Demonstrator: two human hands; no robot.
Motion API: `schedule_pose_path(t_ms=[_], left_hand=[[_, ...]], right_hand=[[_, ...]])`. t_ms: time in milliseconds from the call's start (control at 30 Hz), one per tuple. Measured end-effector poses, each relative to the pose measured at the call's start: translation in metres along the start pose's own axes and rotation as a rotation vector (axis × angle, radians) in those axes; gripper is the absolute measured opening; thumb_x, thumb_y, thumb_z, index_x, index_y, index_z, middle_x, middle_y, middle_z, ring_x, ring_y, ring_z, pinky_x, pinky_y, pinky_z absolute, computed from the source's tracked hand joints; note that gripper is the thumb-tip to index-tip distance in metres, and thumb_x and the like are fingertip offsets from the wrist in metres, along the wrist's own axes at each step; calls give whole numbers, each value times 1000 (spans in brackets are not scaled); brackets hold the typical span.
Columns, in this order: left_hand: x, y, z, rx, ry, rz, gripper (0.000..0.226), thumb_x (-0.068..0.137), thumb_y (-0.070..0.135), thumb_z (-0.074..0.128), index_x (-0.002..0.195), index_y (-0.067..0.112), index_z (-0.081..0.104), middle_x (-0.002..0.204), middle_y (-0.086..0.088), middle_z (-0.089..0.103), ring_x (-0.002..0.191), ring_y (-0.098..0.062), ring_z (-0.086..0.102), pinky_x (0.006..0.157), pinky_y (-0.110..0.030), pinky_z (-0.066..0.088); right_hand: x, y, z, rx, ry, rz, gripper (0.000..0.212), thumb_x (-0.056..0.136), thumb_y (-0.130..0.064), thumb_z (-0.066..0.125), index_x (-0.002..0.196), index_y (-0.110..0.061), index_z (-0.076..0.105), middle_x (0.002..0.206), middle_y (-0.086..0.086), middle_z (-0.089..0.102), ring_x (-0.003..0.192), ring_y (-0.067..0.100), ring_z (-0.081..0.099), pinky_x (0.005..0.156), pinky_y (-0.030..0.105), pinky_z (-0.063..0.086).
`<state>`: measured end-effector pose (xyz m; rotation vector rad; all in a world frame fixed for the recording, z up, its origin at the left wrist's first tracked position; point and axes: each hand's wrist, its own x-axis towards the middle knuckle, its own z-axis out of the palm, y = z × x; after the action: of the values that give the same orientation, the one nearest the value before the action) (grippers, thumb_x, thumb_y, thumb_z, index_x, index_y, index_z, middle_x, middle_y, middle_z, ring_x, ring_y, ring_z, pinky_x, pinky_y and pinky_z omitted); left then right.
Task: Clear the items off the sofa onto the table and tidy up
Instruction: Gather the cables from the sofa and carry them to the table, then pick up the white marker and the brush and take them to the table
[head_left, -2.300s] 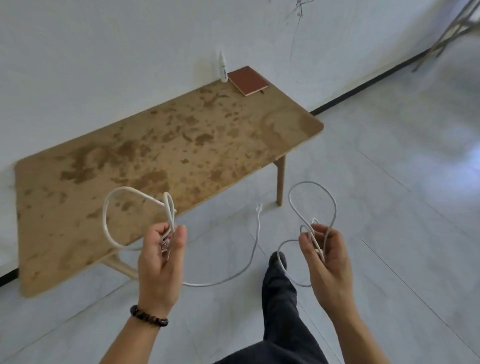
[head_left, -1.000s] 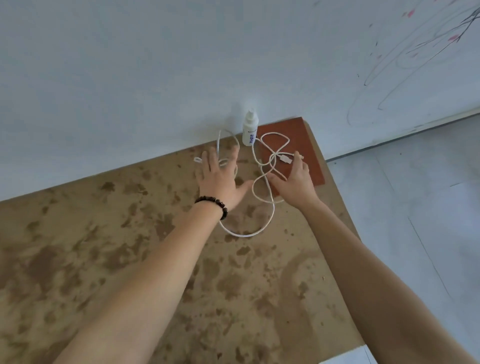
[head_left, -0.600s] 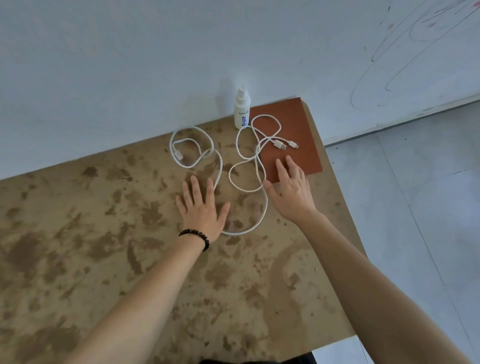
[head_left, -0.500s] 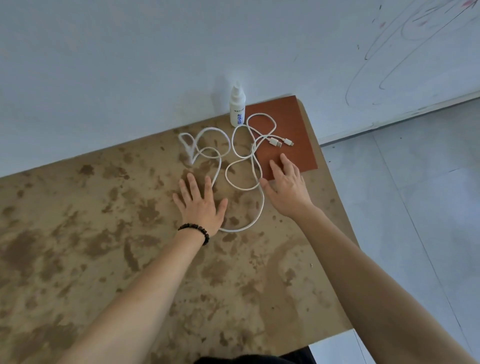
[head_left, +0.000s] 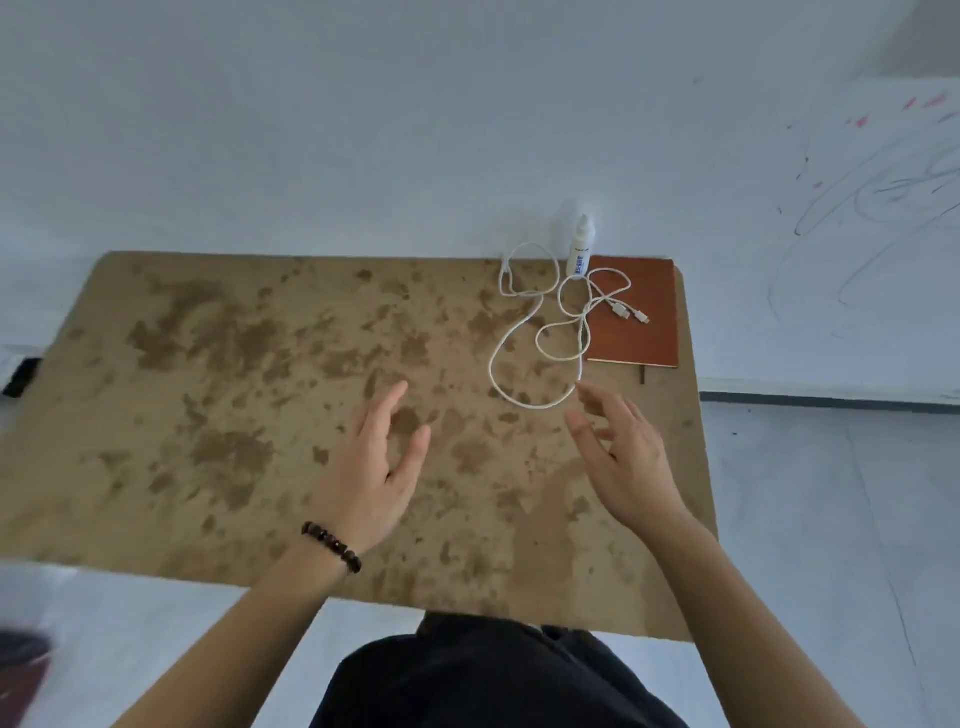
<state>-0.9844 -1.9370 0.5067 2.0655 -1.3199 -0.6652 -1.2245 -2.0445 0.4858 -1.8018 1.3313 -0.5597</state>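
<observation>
A white cable (head_left: 540, 332) lies in loose loops on the far right part of the stained wooden table (head_left: 218, 395). Its two plugs rest on a reddish-brown notebook (head_left: 644, 322) in the table's far right corner. A small white bottle (head_left: 581, 253) stands upright against the wall just left of the notebook. My left hand (head_left: 376, 467), with a dark bead bracelet on the wrist, hovers open over the table's middle. My right hand (head_left: 621, 457) is open too, its fingertips just short of the cable's nearest loop. Neither hand holds anything.
The table stands against a white wall (head_left: 363, 130); scribbles mark the wall at the right. Pale tiled floor (head_left: 831, 519) lies to the right of the table. My dark trousers (head_left: 493, 675) show below the table's near edge. A dark blurred object (head_left: 21, 670) sits at the bottom left.
Both hands let go of the cable on the table and have drawn back toward me, lifting off the surface. The view has pulled back, so the whole table shows.
</observation>
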Motion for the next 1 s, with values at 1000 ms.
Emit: schedule_pose_path(t_ms=[1000], left_hand=[[-800,-147,-80,-429,1512,-1027,43,90,17,61,119,44,43,112,26,59,97,4,60,71,-7,48]], right_hand=[[-544,-213,324,-74,-1129,-750,51,83,-52,55,132,-38,47,127,-19,53,113,-2,55,91,26,52]])
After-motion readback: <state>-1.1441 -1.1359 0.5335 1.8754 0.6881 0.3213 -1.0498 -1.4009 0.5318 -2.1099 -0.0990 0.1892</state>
